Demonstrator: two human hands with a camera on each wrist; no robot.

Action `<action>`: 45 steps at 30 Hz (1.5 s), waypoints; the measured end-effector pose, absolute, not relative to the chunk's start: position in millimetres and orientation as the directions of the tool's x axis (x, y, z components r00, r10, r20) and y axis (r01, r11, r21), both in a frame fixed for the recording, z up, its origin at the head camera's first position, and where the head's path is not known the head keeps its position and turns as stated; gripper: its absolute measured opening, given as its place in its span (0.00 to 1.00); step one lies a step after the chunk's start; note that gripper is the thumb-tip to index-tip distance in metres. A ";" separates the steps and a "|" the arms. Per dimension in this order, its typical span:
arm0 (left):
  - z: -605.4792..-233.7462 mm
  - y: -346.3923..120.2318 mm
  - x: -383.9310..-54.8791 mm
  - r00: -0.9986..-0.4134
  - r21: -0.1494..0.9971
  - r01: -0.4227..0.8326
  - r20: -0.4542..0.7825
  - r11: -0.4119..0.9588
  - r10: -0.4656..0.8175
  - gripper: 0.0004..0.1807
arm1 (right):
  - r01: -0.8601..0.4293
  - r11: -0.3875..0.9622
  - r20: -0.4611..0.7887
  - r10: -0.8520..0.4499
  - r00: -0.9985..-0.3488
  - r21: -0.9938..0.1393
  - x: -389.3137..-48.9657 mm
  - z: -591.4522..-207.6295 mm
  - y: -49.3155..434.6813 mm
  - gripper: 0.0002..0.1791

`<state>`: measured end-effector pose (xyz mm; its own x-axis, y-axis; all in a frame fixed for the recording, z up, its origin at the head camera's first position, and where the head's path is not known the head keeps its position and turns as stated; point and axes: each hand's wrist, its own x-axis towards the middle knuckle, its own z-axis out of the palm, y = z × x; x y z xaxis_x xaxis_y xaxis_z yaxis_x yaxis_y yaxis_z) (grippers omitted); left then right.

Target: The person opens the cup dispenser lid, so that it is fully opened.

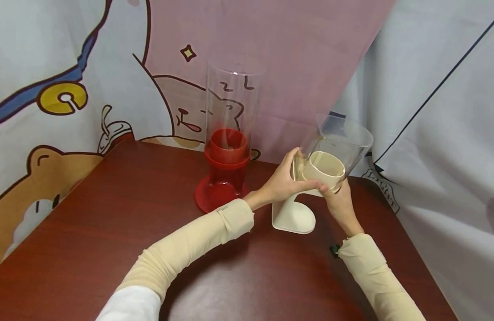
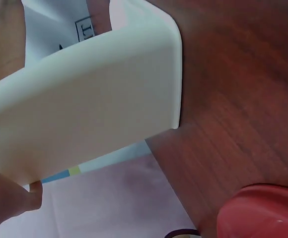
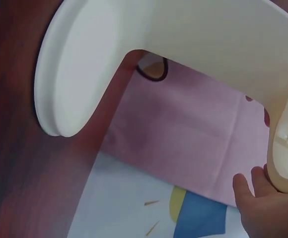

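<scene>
A cream dispenser stand (image 1: 295, 217) rests with its rounded foot on the table; its upper ring surrounds the bottom of a clear cylinder (image 1: 353, 138). In the head view my left hand (image 1: 279, 185) grips the ring from the left, thumb across the front. From the right, my right hand (image 1: 340, 200) holds the same ring, the two thumbs meeting at the front. The left wrist view shows the stand's upright back (image 2: 94, 94), left fingers at its edge. Right fingers (image 3: 268, 203) lie beside the ring's underside in the right wrist view.
To the left stands a similar red dispenser (image 1: 227, 151) with a tall clear tube (image 1: 232, 98) in its ring. Both stand near the back of the dark red-brown table (image 1: 110, 223). Printed cloth (image 1: 303, 58) hangs behind the table and along its sides.
</scene>
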<state>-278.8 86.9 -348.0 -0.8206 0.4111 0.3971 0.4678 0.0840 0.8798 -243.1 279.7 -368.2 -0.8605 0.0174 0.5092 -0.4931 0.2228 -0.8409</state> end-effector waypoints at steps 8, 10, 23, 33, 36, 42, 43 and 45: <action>-354.8 70.7 -252.6 -0.799 0.866 0.499 0.447 0.029 0.403 0.56 | -0.501 0.215 0.516 0.015 -0.857 -0.838 -215.0 -372.6 261.5 0.56; -354.4 64.7 -244.5 -0.792 0.861 0.508 0.459 0.015 0.403 0.56 | -0.507 0.209 0.522 0.021 -0.853 -0.836 -207.5 -373.2 255.5 0.56; -350.9 29.4 -206.3 -0.779 0.844 0.537 0.495 0.001 0.384 0.54 | -0.550 0.131 0.555 0.001 -0.832 -0.824 -173.1 -370.7 219.7 0.56; -354.5 0.1 -194.0 -0.743 0.780 0.608 0.493 0.147 0.453 0.67 | -0.556 0.075 0.540 -0.161 -0.826 -0.828 -153.5 -352.4 209.3 0.53; -360.6 -7.0 -195.0 -0.723 0.765 0.623 0.485 0.163 0.491 0.74 | -0.612 -0.087 0.614 -0.231 -0.755 -0.786 -159.7 -327.3 207.2 0.55; -369.2 -6.8 -195.8 -0.750 0.830 0.546 0.427 0.109 0.506 0.76 | -0.673 -0.350 0.753 -0.196 -0.628 -0.652 -180.6 -291.3 192.4 0.55; -369.7 -5.2 -195.5 -0.750 0.836 0.539 0.423 0.099 0.509 0.75 | -0.681 -0.364 0.765 -0.175 -0.619 -0.635 -181.2 -290.8 190.5 0.54; -370.4 -1.8 -195.2 -0.748 0.836 0.540 0.424 0.097 0.511 0.74 | -0.706 -0.385 0.790 -0.114 -0.602 -0.594 -180.3 -292.6 188.2 0.53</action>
<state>-195.2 -1.8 -370.4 -0.7479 0.5109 0.4238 0.5402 0.0974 0.8359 -180.3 188.2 -292.6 -0.6024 -0.1144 0.7899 -0.7060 -0.3854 -0.5942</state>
